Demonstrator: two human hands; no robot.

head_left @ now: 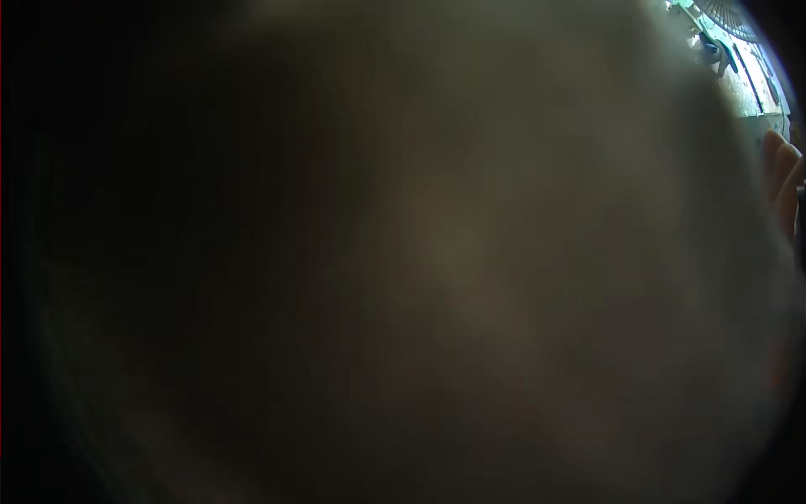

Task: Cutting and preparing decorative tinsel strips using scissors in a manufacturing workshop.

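Observation:
A dark, blurred brownish mass (470, 252) lies close against the camera and covers nearly the whole head view. What it is cannot be made out. At the far right edge several fingers (782, 181) show, raised and side by side, most likely of my right hand. The rest of that hand is hidden by the mass and cut off by the picture's rim, so what it holds or touches does not show. No recognisable part of my left hand is visible.
Through a small gap at the upper right a round wire fan guard (729, 17) is visible. Below it is a bright, pale surface (743, 97) with a dark object (710, 50) and some thin dark pieces, too small to name.

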